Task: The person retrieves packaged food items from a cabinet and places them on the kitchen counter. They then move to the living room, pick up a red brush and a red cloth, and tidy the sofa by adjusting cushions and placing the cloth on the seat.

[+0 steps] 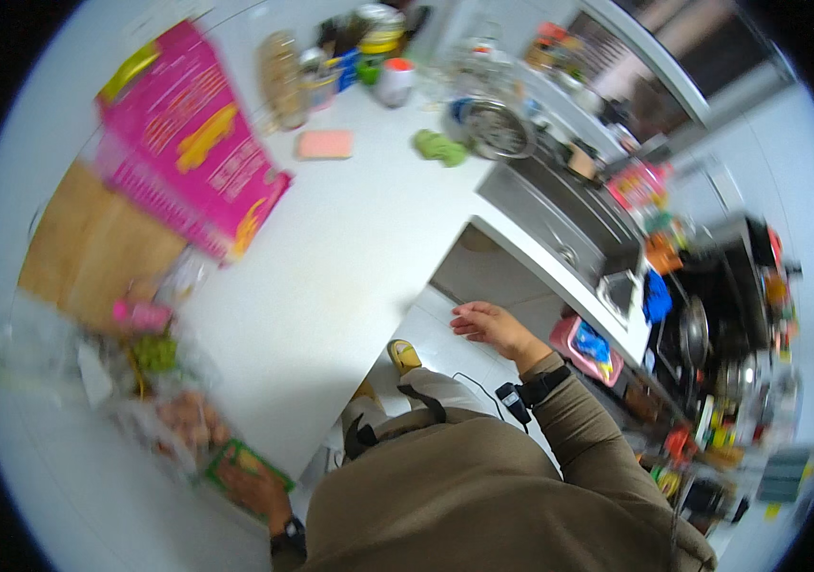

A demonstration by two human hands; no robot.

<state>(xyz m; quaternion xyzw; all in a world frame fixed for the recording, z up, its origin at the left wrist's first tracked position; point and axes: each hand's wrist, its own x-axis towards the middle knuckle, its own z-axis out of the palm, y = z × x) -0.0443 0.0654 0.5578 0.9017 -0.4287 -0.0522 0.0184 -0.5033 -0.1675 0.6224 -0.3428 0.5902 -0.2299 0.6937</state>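
Note:
My left hand [253, 487] lies on a green-edged package or tray [244, 457] at the lower left corner of the white counter; blur hides whether its fingers grip it. Beside it is a clear plastic bag of round brownish items [192, 427], perhaps eggs. My right hand [485, 327] hangs in the air over the floor gap between the counter and the sink unit, fingers slightly apart and holding nothing. A large pink bag with yellow print [192, 150] lies at the upper left, partly over a wooden board [99, 247].
A pink sponge [325, 144], a green cloth [440, 147] and jars [282, 79] stand or lie along the far counter. To the right are a metal strainer bowl [498, 129], a steel sink [550, 214], a pink bin [578, 343] and a stove with a pan [694, 332].

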